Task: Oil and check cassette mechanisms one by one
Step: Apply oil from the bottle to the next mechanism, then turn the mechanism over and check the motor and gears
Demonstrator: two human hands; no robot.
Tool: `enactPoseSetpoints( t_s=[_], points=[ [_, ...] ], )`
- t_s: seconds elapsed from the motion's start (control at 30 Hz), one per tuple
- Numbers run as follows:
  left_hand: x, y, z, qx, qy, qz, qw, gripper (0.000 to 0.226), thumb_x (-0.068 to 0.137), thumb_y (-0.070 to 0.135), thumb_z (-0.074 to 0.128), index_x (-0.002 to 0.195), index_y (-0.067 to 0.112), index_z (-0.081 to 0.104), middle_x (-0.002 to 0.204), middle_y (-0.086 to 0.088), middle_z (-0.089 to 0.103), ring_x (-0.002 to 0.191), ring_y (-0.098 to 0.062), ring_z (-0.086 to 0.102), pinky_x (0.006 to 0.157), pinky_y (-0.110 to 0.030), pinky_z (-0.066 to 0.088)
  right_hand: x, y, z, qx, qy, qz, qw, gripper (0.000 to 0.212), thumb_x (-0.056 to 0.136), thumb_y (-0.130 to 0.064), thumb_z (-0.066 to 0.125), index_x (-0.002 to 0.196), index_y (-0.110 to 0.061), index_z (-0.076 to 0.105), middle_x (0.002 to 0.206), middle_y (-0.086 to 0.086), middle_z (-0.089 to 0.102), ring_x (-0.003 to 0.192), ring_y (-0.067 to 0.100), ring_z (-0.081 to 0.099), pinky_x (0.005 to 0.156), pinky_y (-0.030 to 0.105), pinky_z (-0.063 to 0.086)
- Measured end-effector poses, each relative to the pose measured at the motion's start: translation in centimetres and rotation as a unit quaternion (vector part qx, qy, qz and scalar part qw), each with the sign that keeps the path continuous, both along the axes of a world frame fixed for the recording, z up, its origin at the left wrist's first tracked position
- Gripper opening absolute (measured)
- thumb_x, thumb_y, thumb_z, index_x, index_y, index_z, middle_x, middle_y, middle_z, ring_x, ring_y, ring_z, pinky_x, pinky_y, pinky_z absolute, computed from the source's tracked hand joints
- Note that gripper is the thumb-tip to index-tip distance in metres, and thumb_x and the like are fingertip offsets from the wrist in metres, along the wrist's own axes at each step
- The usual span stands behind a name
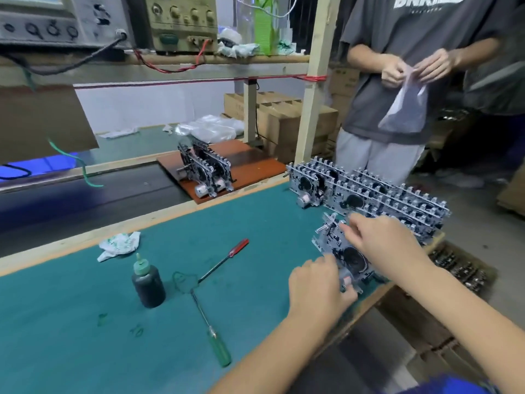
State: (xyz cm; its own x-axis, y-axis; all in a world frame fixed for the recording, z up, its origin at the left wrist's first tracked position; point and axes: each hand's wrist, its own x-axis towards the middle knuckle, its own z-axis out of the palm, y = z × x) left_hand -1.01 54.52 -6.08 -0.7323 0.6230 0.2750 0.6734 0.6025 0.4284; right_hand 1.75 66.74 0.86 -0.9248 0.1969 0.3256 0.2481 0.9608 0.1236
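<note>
A grey cassette mechanism (342,251) stands tilted on the green mat (85,336) near the right edge. My left hand (318,288) grips its lower end, thumb over the small motor. My right hand (380,240) holds its upper right side, fingers curled over the top. A long row of several more mechanisms (369,194) stands behind it. A dark oil bottle (147,282) with a green nozzle stands left of centre. A red-handled screwdriver (227,258) and a green-handled tool (213,334) lie beside it.
A brown board (255,163) carries several more mechanisms (206,169) over the conveyor. A crumpled rag (119,245) lies at the mat's back edge. A person in a grey shirt (412,66) stands at right, holding a plastic bag. Test instruments sit on the shelf (170,61).
</note>
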Motion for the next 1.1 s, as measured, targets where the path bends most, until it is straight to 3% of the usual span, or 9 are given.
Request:
enactPoseSetpoints(
  t_s=[0.07,0.17,0.33,0.47,0.57,0.7,0.8,0.93,1.1],
  points=[
    [0.5,2.0,-0.5,-0.002,-0.021,0.011,1.0,0.027,0.088,0.035,0.049,0.102,0.012,0.05,0.105,-0.009,0.062,0.099,-0.032,0.056,0.066,-0.035,0.029,0.0,1.1,-0.3,0.034,-0.023,-0.002,0.999,0.034,0.1,-0.044,0.032,0.093,-0.018,0.052,0.054,-0.008,0.032,0.061,0.019,0.048,0.053,0.027,0.032],
    [0.9,4.2,-1.1,-0.017,-0.037,0.021,0.999,0.027,0.09,0.033,0.047,0.105,0.01,0.05,0.108,-0.01,0.06,0.102,-0.031,0.054,0.067,-0.036,0.031,-0.2,2.3,-0.8,0.069,-0.048,-0.003,0.996,0.031,0.1,-0.044,0.029,0.087,-0.02,0.044,0.056,-0.006,0.035,0.065,0.021,0.055,0.051,0.028,0.029],
    [0.8,5.6,-1.4,-0.006,-0.065,0.046,0.997,0.025,0.088,0.031,0.052,0.104,0.012,0.05,0.111,-0.008,0.059,0.105,-0.03,0.053,0.07,-0.037,0.035,-1.5,3.5,-1.0,0.081,-0.053,-0.016,0.995,0.033,0.1,-0.04,0.031,0.093,-0.017,0.054,0.058,-0.005,0.035,0.063,0.022,0.047,0.054,0.029,0.03],
    [0.3,5.1,-1.3,-0.032,-0.098,0.029,0.994,0.044,0.087,0.046,0.058,0.112,0.013,0.049,0.117,-0.006,0.056,0.11,-0.028,0.05,0.077,-0.038,0.039,-1.6,3.0,-0.4,0.139,-0.057,-0.04,0.988,0.036,0.1,-0.047,0.029,0.101,-0.018,0.05,0.076,-0.003,0.056,0.077,0.02,0.063,0.05,0.026,0.028],
    [-0.3,2.7,-0.3,0.0,-0.153,0.002,0.988,0.053,0.083,0.055,0.061,0.119,0.017,0.05,0.119,-0.001,0.056,0.11,-0.023,0.053,0.084,-0.037,0.042,-0.6,0.9,0.4,0.144,-0.008,-0.049,0.988,0.039,0.096,-0.055,0.03,0.102,-0.018,0.042,0.083,-0.004,0.055,0.078,0.019,0.062,0.047,0.028,0.024],
    [-1.7,-5.1,1.3,0.095,-0.136,0.014,0.986,0.024,0.084,0.041,0.063,0.104,0.031,0.056,0.101,0.015,0.061,0.088,-0.011,0.06,0.078,-0.029,0.045,0.9,-5.4,0.2,-0.061,0.074,0.07,0.993,0.028,0.091,-0.051,0.042,0.083,-0.024,0.046,0.07,-0.004,0.062,0.068,0.026,0.064,0.053,0.031,0.029],
    [-1.7,-13.5,1.5,0.145,-0.144,0.053,0.978,0.007,0.083,0.032,0.066,0.087,0.033,0.061,0.084,0.019,0.064,0.071,-0.004,0.058,0.068,-0.021,0.045,0.8,-11.4,-1.0,-0.145,0.028,0.149,0.978,0.027,0.09,-0.052,0.037,0.079,-0.027,0.039,0.062,-0.007,0.05,0.069,0.025,0.061,0.056,0.033,0.032],
    [-0.2,-25.5,0.7,0.197,-0.178,0.162,0.95,0.018,0.083,0.016,0.07,0.071,0.029,0.065,0.066,0.018,0.065,0.057,-0.001,0.054,0.058,-0.014,0.04,-1.0,-19.4,-2.8,-0.155,-0.075,0.283,0.943,0.026,0.096,-0.049,0.031,0.083,-0.027,0.036,0.074,-0.007,0.053,0.08,0.02,0.058,0.062,0.033,0.03],
    [4.0,-39.3,0.8,0.258,-0.145,0.347,0.89,0.025,0.081,0.003,0.071,0.065,0.021,0.065,0.053,0.004,0.062,0.051,-0.003,0.053,0.055,-0.017,0.041,-2.7,-31.5,-3.9,-0.088,-0.222,0.514,0.824,0.02,0.098,-0.038,0.035,0.082,-0.027,0.038,0.095,0.004,0.064,0.087,0.031,0.056,0.062,0.033,0.026]
  ],
)
